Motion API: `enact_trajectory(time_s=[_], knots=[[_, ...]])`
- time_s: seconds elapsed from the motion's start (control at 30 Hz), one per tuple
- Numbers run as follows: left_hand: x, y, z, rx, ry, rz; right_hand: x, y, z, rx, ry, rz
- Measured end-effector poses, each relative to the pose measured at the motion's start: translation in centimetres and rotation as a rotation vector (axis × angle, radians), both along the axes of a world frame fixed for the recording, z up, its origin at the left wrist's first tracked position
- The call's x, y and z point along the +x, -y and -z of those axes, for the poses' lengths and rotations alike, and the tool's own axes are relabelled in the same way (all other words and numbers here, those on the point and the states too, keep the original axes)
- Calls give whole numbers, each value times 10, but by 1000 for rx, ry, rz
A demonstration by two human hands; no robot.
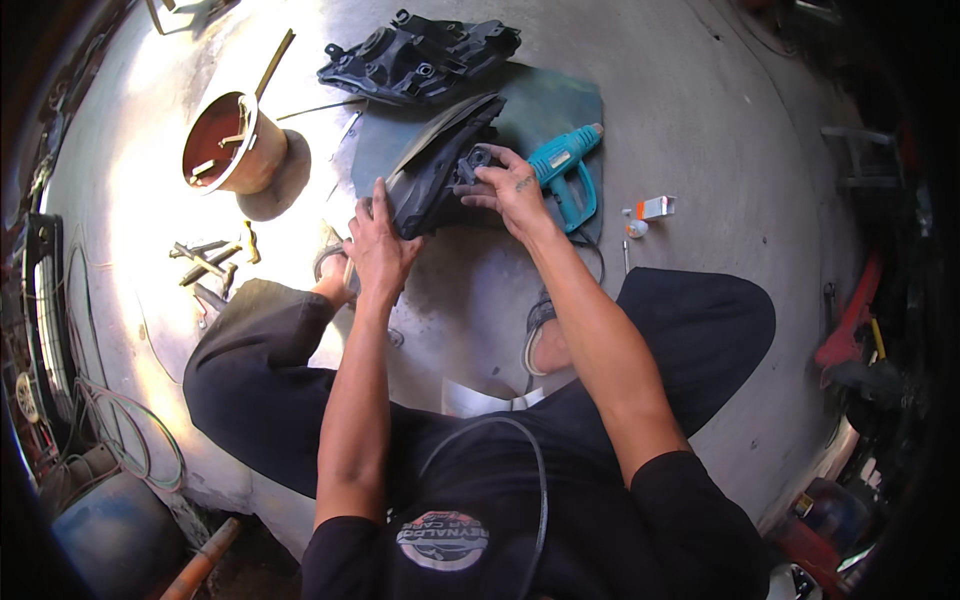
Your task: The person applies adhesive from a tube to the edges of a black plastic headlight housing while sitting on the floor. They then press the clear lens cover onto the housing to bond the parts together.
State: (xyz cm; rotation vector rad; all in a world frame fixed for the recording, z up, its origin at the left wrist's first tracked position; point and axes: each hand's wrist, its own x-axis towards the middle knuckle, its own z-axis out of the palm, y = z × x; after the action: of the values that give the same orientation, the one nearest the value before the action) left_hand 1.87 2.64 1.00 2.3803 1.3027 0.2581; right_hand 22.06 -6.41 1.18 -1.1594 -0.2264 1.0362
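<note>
A black car headlight [432, 172] stands tilted on its edge in front of me, its lens side toward the left. My left hand [376, 248] grips its lower near end, fingers over the edge. At the headlight's back, the bent fingers of my right hand [514, 194] close around a small dark round part [477, 160]; whether that part is attached or loose I cannot tell. Just right of this hand a teal heat gun [566, 160] lies on a dark green mat [565, 92]. Beyond the mat's far edge rests a second black headlight housing [425, 65].
A reddish bucket [262, 152] holding sticks stands at the far left. Several hand tools [212, 262] lie nearer on the concrete. To the right are a small orange-and-white box [656, 208] and a little bottle [637, 229]. Coiled hoses [130, 435] lie at left.
</note>
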Motion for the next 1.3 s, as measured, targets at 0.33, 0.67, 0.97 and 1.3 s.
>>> enact_trajectory(time_s=[0.33, 0.67, 0.97, 1.3], knots=[[-3, -24, -8, -31, 20, 1, 6, -20, -6, -147, 346, -125], [-6, -44, -10, -130, 56, -5, -8, -46, 1, -141, 517, -142], [-32, -69, 7, -230, 250, -5, 8, -36, 12, -171, 222, 18], [-43, -89, 19, -293, 263, -30, 15, -17, 32, -177, 125, 115]])
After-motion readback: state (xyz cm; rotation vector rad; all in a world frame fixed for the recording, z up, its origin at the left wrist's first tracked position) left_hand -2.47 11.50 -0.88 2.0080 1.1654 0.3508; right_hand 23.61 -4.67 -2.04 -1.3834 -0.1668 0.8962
